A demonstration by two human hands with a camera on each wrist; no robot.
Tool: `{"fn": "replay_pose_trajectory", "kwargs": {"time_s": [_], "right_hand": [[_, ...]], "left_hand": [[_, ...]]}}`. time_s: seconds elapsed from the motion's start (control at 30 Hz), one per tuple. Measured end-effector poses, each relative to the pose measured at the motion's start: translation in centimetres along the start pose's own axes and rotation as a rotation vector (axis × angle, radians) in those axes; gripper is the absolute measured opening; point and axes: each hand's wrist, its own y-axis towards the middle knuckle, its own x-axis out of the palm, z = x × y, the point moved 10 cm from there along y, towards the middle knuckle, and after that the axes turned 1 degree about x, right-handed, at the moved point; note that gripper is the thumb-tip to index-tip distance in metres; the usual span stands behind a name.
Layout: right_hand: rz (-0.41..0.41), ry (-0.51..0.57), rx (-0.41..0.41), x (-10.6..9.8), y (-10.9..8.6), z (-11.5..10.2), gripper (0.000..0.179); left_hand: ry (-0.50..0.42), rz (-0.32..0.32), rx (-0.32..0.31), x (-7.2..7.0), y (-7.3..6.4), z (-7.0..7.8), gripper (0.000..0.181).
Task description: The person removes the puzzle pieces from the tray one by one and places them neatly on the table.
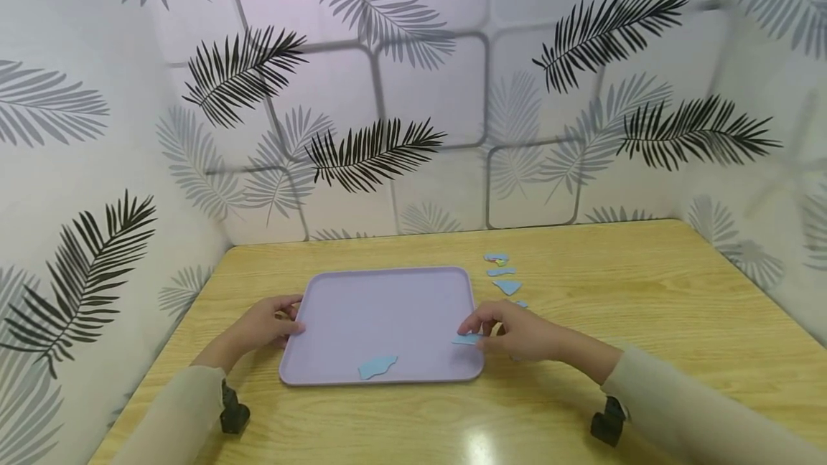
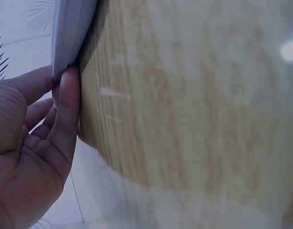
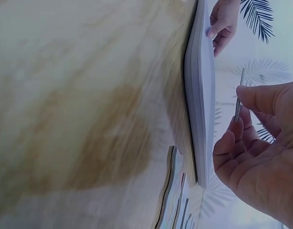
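A pale purple tray (image 1: 388, 307) lies on the wooden table. My left hand (image 1: 268, 321) holds its left rim, thumb on top and fingers beneath, as the left wrist view shows. Above the tray's right side my right hand (image 1: 517, 329) pinches a flat, thin light blue piece (image 1: 466, 339) between thumb and fingers; in the right wrist view this piece (image 3: 239, 95) is edge-on and raised off the tray. Another irregular light blue piece (image 1: 377, 367) lies in the tray near its front rim.
Several more flat pieces lie in a column right of the tray, among them a blue triangular piece (image 1: 507, 286) and a wavy strip (image 1: 500, 272). My right hand partly covers some. A leaf-patterned wall covering (image 1: 426, 185) stands behind the table (image 1: 646, 293).
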Motion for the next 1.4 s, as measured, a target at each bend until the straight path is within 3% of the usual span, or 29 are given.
{"fn": "replay_pose_trajectory", "kwargs": {"time_s": [0.43,0.63,1.17,1.4], "right_hand": [[0.059,0.004,-0.043,-0.8,-4.3,0.5,0.021],[0.090,-0.031,-0.026,-1.5,-5.8,1.1,0.021],[0.107,-0.088,0.018,-1.7,-7.5,2.6,0.023],[0.112,-0.126,-0.033,-1.8,-7.8,2.3,0.021]], "left_hand": [[-0.011,-0.008,0.006,0.0,-0.1,0.1,0.064],[-0.010,-0.010,0.002,0.1,0.0,0.2,0.064],[0.023,0.000,-0.026,0.1,0.1,-0.1,0.065],[0.011,-0.001,-0.015,0.1,0.0,0.0,0.065]]}}
